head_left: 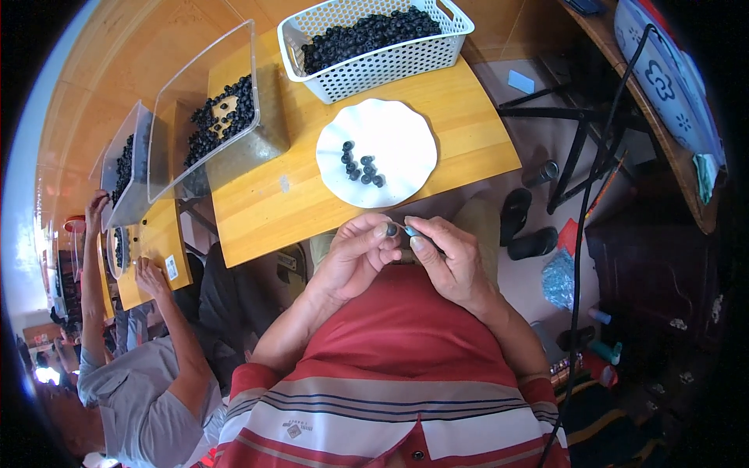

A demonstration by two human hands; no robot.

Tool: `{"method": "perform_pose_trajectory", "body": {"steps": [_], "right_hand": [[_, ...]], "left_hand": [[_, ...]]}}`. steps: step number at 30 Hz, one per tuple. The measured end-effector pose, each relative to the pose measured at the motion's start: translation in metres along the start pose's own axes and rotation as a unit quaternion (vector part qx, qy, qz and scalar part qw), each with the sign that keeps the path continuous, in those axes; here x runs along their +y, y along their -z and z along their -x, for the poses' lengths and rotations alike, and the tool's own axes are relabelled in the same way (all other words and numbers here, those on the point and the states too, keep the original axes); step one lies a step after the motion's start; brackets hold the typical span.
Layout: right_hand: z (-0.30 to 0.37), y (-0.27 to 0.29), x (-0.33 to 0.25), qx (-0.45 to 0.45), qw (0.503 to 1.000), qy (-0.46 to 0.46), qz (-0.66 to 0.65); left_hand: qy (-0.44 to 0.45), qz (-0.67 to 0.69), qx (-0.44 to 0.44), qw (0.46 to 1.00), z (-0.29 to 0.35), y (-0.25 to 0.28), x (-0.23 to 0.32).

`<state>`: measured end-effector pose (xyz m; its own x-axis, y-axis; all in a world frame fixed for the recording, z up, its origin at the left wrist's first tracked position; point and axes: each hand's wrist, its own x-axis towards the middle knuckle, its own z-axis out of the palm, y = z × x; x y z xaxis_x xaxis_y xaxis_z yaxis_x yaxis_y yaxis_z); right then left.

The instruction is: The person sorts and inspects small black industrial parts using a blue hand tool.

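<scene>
One dark berry [391, 231] pinched by the front edge of the wooden table [281, 214]

Both hands meet over the lap, just on the wearer's side of that edge. The left hand [359, 251] grips the berry between thumb and fingertips, its other fingers loosely curled. The right hand [451, 256] closes thumb and forefinger on a small bluish-tipped object [411, 231]; from where I stand I cannot tell what it is, or whether it touches the berry.

A white plate [402, 140] sits near the front edge, leaving a thin strip of wood before it. Bare boards stretch right to the table's corner, and more widely left toward a clear bin [269, 121]. Just behind the plate, a basket [382, 72] takes up the far side.

The plate is smooth and round with a wavy rim, carrying a small cluster of round berries [367, 170] left of its middle. The basket is white, pierced all over with little holes and heaped with more berries. The bin is see-through and straight-sided, with berries inside; the tabletop is pale yellow, streaked with grain.
</scene>
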<state>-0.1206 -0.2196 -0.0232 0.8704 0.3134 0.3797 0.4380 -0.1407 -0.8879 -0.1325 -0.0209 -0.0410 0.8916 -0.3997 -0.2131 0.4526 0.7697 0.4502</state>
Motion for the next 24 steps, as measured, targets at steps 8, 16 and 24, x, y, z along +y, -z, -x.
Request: {"method": "perform_pose_trajectory", "body": {"steps": [8, 16, 24], "right_hand": [[-0.0025, -0.0045, -0.0011, -0.015, 0.993, 0.028, 0.11], [-0.0052, -0.0068, -0.0005, -0.047, 0.982, 0.021, 0.18], [-0.0056, -0.0072, -0.0001, -0.073, 0.967, 0.009, 0.244]], "left_hand": [[0.001, -0.005, 0.03, 1.0, 0.0009, 0.0004, -0.0016], [0.002, -0.032, 0.033, 0.999, 0.0034, -0.0011, -0.0021], [-0.013, -0.041, 0.056, 0.998, 0.0051, -0.0039, -0.0046]]}}
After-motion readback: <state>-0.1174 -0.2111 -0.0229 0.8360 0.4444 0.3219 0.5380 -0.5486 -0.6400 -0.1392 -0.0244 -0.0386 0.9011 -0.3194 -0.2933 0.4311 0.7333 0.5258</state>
